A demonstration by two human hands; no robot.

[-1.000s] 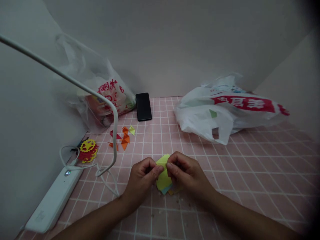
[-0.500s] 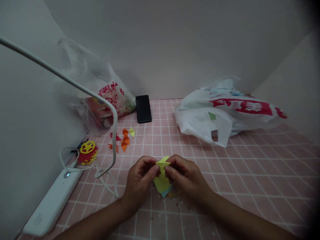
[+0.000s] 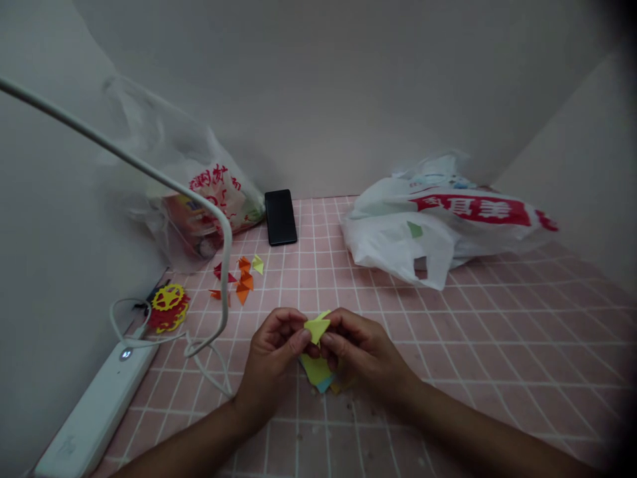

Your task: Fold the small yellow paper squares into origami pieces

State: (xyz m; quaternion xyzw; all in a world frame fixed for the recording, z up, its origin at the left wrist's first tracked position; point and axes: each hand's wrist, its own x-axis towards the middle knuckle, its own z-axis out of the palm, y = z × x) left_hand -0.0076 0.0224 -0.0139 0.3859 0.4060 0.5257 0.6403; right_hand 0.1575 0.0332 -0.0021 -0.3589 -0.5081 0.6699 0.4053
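Note:
A small folded piece of yellow paper (image 3: pixel 317 329) is pinched between both hands, showing a triangular face with its point downward. My left hand (image 3: pixel 275 355) grips its left edge between thumb and forefinger. On the other side, my right hand (image 3: pixel 365 352) pinches the right corner the same way. Just below the fingers, a stack of coloured paper sheets (image 3: pixel 316 370) lies on the table, yellow on top with blue and orange corners showing. My hands partly cover that stack.
Small folded orange paper pieces (image 3: pixel 243 287), with red and yellow ones, lie left of centre. Behind them is a black phone (image 3: pixel 281 217). Plastic bags stand at left (image 3: pixel 199 199) and right (image 3: pixel 398 232). A white cable (image 3: pixel 226 259) arches over a power strip (image 3: pixel 99 411) and yellow-red cutouts (image 3: pixel 169 305).
The folded yellow paper has gone from a narrow, flat-topped edge to a broader downward-pointing triangle facing me. Both hands still hold it. The whole view has shifted slightly.

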